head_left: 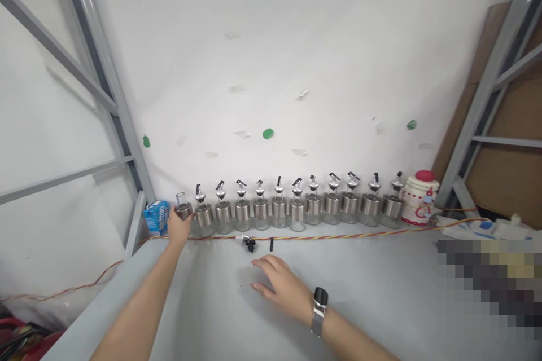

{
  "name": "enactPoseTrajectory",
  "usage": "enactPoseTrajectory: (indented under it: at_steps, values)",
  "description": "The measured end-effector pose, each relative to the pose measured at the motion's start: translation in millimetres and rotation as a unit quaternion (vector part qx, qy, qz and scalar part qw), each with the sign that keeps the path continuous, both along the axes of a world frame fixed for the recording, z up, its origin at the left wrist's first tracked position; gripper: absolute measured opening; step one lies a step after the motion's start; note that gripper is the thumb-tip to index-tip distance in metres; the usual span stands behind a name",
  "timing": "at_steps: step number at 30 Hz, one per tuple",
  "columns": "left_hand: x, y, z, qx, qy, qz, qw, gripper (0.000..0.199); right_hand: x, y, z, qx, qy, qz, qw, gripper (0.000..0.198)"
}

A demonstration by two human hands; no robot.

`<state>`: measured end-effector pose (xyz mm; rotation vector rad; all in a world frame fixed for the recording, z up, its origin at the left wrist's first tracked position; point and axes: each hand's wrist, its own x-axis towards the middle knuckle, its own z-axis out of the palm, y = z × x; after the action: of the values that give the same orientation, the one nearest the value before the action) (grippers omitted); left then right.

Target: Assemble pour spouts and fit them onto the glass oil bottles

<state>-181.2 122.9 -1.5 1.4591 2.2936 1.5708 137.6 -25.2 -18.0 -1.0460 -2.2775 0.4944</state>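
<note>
At the left end of a row of glass oil bottles with metal sleeves, my left hand [180, 225] is wrapped round an oil bottle [183, 210] that has no pourer in its neck. Several other oil bottles [243, 211] stand upright to its right, each topped with a silver and black pourer. Lower down, my right hand [279, 285] hovers over the table with fingers apart and nothing in them. Just beyond its fingertips lie a loose pourer [249, 243] and a small black piece [271, 245].
A blue carton [156, 218] stands left of the bottles; a cream jar with a red lid [420, 197] is at the right end. A twisted red-yellow wire [339, 237] crosses the grey table [220, 304]. Metal shelf posts [108, 79] flank both sides. A power strip [486, 227] lies right.
</note>
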Motion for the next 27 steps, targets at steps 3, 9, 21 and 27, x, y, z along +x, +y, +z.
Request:
enactPoseTrajectory:
  at_steps: [3,9,21,27]
  values:
    - [1.1,0.3,-0.4,-0.005,-0.008,0.025,1.000,0.061,0.2,-0.3,2.1,0.000,-0.009,0.000,1.000,0.039]
    - [8.3,-27.0,9.1,0.057,-0.003,0.079,0.995,0.059,-0.3,1.4,1.4,0.018,-0.015,-0.021,0.999,0.035]
    - [48.4,-114.0,3.8,0.056,-0.120,-0.136,0.982,0.066,19.6,37.9,-13.5,0.058,0.004,-0.194,0.979,0.032]
    - [81.4,-115.7,-13.7,0.011,-0.142,-0.244,0.959,0.063,19.5,40.5,-21.0,0.060,0.009,-0.172,0.983,0.032]
